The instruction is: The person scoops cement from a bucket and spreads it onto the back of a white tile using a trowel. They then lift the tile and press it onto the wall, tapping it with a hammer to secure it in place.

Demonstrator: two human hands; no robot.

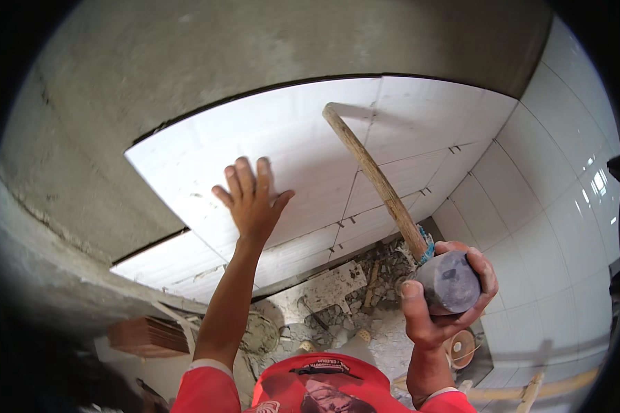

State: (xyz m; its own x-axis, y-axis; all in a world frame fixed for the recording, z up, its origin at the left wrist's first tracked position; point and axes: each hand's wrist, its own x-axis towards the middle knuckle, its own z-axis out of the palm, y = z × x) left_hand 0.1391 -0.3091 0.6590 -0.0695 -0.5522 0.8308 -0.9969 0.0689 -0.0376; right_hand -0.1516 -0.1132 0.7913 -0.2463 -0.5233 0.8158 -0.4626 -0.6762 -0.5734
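My right hand [430, 329] is clamped around the head of a rubber mallet [455, 281], thumb on one side and fingers curled round the other. My left hand [251, 206] is well apart from it, fingers spread, palm toward a large white wall tile [303, 165]. The mallet is to the right of my left hand, its wooden handle [375, 168] slanting up and left in front of the tiling, with a blue-green wrapping [427, 248] near the head.

The mallet's head covers my right palm. My right forearm partly hides a round orange-brown container [463, 347], and the dark rim swallows the far left and right. Whether the handle's tip touches the tiles, I can't tell.

I count one mallet, one such container and one brown stack [145, 337] at lower left. Four pairs of small dark marks, perhaps levelling clips [455, 149], sit along the seams. Grey rubble [386, 275] lies below, too jumbled to count.
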